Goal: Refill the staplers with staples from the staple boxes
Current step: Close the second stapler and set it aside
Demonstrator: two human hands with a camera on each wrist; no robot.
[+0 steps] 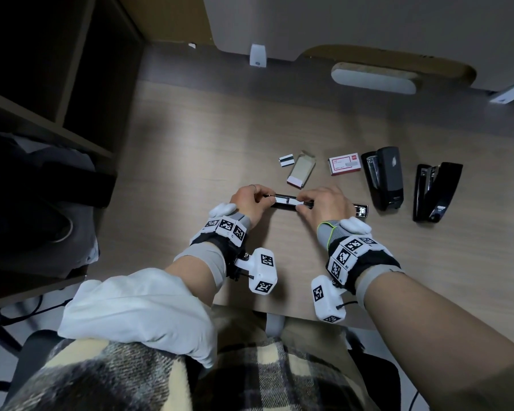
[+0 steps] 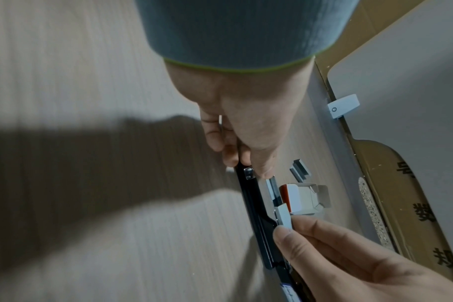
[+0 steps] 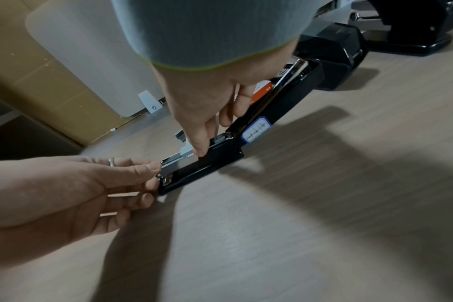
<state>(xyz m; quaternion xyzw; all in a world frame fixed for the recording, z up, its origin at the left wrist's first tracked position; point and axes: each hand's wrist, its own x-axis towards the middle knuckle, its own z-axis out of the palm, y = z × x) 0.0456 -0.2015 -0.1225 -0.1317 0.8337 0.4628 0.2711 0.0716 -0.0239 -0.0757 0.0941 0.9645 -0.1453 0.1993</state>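
Head view: both hands on an opened black stapler (image 1: 288, 204) lying on the tabletop (image 1: 190, 149).
L hand (image 1: 251, 201) pinches the stapler's end; R hand (image 1: 324, 203) pinches a staple strip (image 2: 283, 216) over its channel. Just beyond the hands: open staple box (image 1: 301, 172) & closed staple box (image 1: 344, 165); right of R hand, 2 more staplers (image 1: 385, 179).
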